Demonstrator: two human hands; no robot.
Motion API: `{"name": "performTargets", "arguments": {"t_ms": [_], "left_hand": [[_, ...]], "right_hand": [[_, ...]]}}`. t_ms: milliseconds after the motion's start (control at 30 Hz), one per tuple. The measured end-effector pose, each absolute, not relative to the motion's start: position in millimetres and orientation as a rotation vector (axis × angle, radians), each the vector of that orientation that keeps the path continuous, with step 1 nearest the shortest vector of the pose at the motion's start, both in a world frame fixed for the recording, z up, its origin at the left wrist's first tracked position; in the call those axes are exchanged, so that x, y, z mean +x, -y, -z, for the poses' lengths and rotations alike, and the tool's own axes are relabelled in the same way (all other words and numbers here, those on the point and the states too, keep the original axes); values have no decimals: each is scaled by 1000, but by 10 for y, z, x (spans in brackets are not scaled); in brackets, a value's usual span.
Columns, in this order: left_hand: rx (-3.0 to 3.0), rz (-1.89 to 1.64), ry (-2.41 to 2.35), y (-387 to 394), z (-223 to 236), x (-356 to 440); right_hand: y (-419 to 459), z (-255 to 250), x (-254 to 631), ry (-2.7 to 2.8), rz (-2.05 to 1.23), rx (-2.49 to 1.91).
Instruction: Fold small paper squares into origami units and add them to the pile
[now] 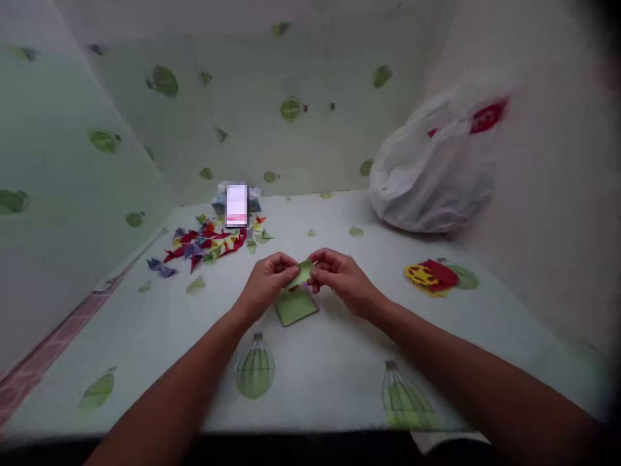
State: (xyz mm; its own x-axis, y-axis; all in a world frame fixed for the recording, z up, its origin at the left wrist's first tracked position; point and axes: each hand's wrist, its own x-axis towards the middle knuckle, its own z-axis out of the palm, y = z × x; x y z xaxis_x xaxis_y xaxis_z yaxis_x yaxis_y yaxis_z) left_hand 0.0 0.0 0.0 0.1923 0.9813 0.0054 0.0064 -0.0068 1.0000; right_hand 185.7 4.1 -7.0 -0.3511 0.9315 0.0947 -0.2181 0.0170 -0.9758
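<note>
The white table point(339, 362), printed with green balloons, spreads under everything, and the similarly patterned wall point(247, 77) rises behind it. A bulging white plastic bag point(427, 175) with red markings fills the far right corner, covering part of that wall. To the far left lies a heap of folded paper pieces point(191, 250) in red, purple, yellow and green, crowded close before a bluish box point(220, 204). The right hand point(347, 281) and left hand point(269, 278) meet near the middle, each with thumb and fingers pinched nearly closed on a small green paper point(304, 272). Red and yellow cut-out pieces point(441, 275) lie overlapping, well apart to the right. A green square point(297, 307) rests on the table just below the held paper, its upper part hidden by the hands. A lit phone point(237, 206) (its screen is blurred into blocks) stands upright, blocking the box's middle.
</note>
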Motion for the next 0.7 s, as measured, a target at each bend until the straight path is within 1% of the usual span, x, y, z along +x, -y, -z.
{"name": "performTargets", "arguments": {"t_ms": [233,433,567,700], "left_hand": [[1164,-1071,-1006,27,-66,18],[1069,-1057,-969,37,-77,2],[1039,-1045,-927,37,-64,-2],[1041,-1022,-932,30,-55,-6]], "right_hand": [[12,-14,1829,1252,-1503,-779],[13,-21,1840,1304,-1462,-778],[13,-48,1858,1396,-1386,-814],[16,-55,1870,1534,-1236,-867]]}}
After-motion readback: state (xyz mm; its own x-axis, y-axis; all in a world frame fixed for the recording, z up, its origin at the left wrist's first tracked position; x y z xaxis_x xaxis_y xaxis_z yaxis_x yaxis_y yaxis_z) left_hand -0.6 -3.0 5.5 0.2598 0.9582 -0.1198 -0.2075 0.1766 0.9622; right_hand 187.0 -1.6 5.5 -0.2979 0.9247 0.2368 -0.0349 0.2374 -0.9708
